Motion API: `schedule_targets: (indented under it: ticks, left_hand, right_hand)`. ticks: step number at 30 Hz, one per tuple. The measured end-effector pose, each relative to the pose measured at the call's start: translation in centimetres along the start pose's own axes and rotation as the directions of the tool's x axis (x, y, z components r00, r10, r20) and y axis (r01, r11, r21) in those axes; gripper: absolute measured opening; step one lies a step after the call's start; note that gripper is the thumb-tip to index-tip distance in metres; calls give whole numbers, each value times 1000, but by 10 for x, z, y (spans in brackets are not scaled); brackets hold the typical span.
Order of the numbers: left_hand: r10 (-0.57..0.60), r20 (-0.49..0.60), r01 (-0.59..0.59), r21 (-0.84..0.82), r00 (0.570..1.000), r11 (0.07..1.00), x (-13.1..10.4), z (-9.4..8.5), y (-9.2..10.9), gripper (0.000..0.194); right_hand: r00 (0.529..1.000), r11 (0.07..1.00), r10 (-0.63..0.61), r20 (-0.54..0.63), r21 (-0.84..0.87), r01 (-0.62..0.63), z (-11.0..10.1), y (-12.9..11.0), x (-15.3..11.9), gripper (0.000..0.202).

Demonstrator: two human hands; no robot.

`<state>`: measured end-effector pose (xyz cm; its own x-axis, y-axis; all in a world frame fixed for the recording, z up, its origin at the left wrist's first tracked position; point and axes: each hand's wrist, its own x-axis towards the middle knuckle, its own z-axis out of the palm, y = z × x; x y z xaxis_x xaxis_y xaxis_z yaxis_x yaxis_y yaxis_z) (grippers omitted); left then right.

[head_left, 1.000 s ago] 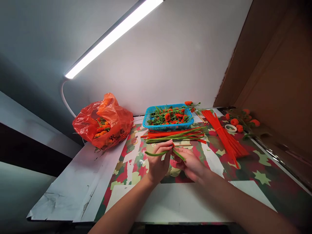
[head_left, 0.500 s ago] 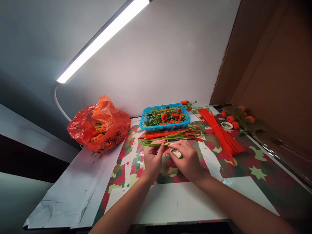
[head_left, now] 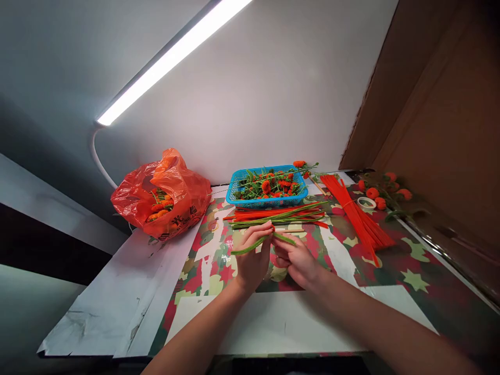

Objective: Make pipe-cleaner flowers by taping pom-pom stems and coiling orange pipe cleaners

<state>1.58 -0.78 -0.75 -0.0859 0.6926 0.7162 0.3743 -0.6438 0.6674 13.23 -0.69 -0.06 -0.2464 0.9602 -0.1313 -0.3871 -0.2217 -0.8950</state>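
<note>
Over the middle of the table, my left hand is closed, with its fingertips pinching a green pipe cleaner. The pipe cleaner bends at the fingertips, one end trailing left and the other lying over my right hand. My right hand is closed too, its thumb and fingers pressed against the left fingertips on the same pipe cleaner. A small red bit shows at the bend. Just beyond the hands lie loose green pipe cleaners and red pipe cleaners.
Behind is a blue basket of orange pipe-cleaner flowers. An orange plastic bag with more flowers stands left, under a lamp. To the right lie a tied red bundle, a tape roll and orange flowers.
Both hands have turned and drawn together. The green pipe cleaner now bends down to both sides of the fingertips. The view has shifted slightly.
</note>
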Motion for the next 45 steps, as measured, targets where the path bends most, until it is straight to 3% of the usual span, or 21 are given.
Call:
schedule_targets:
  ticks: [2,4,7,9,12,15,17,20,23,27,34,38,45]
  left_hand:
    - [50,32,-49,-29,998,998,1,-2,1,16]
    - [52,63,-47,-73,997,996,2,-4,2,16]
    - [-96,78,109,-174,992,979,3,-4,2,8]
    - [-269,107,289,-292,957,912,5,-3,2,9]
    - [-496,238,549,-410,835,728,8,-3,2,21]
    - [-571,347,668,-391,744,633,11,-5,4,27]
    - [-588,377,698,-361,715,618,13,-7,4,29]
    - [-624,361,720,-342,693,603,15,-8,4,30]
    - [-617,345,707,-363,707,607,14,-9,2,30]
    - [-522,341,623,-400,782,672,13,-9,-1,24]
    - [-412,281,491,-341,867,802,11,-9,-5,16]
    - [-453,231,506,-317,861,802,9,-9,-6,15]
    - [-429,269,489,-223,862,843,12,-10,-4,13]
  right_hand:
    - [976,966,168,138,173,-190,-3,-3,-1,32]
    - [940,927,246,238,225,-300,-5,-6,-2,33]
    - [913,913,306,271,189,-362,-10,-9,-1,29]
    - [922,926,318,222,137,-352,-14,-10,0,29]
    - [980,980,195,48,29,-197,-22,-15,2,28]
    - [989,973,-116,-92,-212,94,-26,-20,4,27]
    - [950,871,-309,-47,-416,262,-25,-22,3,23]
    - [884,678,-461,77,-612,407,-22,-20,1,14]
    - [827,572,-553,95,-679,460,-21,-17,-2,11]
    - [786,521,-614,70,-712,470,-22,-15,-2,9]
    - [815,543,-576,66,-714,442,-19,-15,-3,11]
    - [798,532,-599,64,-713,457,-17,-14,-4,13]
    - [768,452,-626,139,-738,501,-21,-9,-3,12]
